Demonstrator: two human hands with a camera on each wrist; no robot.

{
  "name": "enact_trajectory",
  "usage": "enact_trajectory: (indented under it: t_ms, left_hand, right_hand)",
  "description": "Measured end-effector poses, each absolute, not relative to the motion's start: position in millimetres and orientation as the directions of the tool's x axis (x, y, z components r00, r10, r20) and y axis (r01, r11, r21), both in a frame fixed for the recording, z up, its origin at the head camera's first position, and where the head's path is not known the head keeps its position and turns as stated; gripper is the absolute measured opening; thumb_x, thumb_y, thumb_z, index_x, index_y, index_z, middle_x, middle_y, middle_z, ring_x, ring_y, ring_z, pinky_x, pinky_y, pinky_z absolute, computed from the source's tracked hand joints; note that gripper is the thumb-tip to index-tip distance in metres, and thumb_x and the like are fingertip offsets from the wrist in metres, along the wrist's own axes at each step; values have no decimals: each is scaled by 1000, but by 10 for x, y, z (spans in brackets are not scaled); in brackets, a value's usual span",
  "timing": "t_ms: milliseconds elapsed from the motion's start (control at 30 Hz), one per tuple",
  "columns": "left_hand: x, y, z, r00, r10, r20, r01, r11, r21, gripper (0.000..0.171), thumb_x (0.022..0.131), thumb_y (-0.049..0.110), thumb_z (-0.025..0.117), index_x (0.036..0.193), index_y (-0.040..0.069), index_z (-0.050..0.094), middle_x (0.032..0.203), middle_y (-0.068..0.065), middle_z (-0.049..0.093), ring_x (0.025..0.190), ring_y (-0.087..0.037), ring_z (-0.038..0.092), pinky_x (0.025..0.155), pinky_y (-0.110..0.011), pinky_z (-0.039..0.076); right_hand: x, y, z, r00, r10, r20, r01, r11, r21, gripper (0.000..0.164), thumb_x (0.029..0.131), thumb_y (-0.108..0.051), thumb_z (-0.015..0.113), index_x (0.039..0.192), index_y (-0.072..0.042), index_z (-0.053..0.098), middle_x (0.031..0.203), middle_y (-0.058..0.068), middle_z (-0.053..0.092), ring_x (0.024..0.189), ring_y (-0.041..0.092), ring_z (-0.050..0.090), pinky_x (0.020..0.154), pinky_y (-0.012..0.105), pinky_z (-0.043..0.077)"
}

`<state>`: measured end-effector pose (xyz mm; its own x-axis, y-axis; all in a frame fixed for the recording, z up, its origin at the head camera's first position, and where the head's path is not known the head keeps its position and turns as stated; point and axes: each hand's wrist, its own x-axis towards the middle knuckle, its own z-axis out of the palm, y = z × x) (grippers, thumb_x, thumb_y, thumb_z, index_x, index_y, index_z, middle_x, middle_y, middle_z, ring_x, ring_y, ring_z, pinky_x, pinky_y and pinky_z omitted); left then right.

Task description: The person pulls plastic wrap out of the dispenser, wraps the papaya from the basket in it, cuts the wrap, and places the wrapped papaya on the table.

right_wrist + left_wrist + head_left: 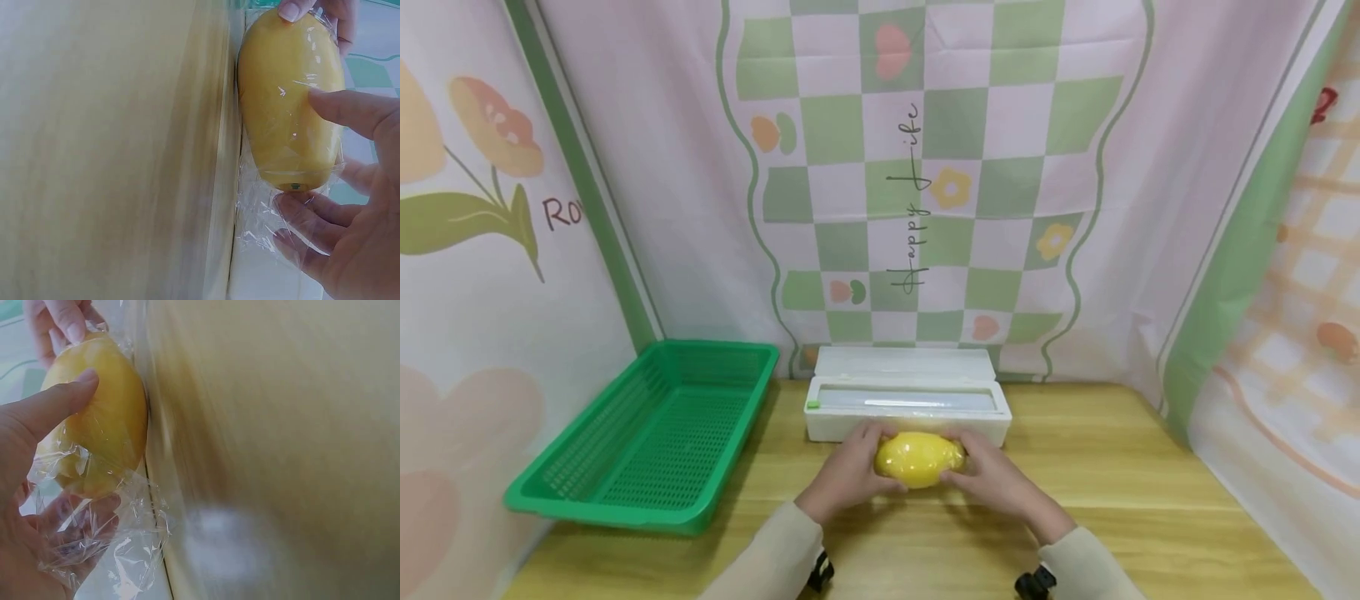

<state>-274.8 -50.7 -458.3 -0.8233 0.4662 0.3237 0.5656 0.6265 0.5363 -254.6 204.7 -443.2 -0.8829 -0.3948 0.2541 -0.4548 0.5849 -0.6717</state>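
A smooth yellow mango-like fruit (917, 460), wrapped in clear cling film, is held between both hands in front of a white box. My left hand (847, 471) grips its left end, the thumb lying across the fruit in the left wrist view. On the other end, my right hand (1000, 479) holds it with the thumb on its side and fingers curled at the tip. Loose crinkled film (134, 544) bunches over the left fingers, and more film (255, 215) hangs off the right end. The white cling film box (910, 428) stands just behind, lid up, with a film roll (917, 401) inside.
A green plastic basket (741, 433) stands on the wooden table (1075, 467), left of the box. Patterned curtains (955, 125) close off the back and both sides. A small green piece (812, 405) sits at the box's left front edge.
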Motion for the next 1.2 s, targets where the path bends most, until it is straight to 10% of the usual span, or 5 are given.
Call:
enact_trajectory:
  t_ms: [1200]
  left_hand:
    - [-2869, -637, -4552, -809, 552, 205, 499, 460, 734, 66, 79, 30, 87, 136, 16, 58, 134, 2, 57, 120, -18, 54, 105, -41, 43]
  right_hand:
    - [-2385, 1964, -4410, -935, -293, 198, -351, 702, -619, 56, 95, -33, 70, 141, -5, 53, 137, 17, 52, 124, 38, 52, 104, 61, 39]
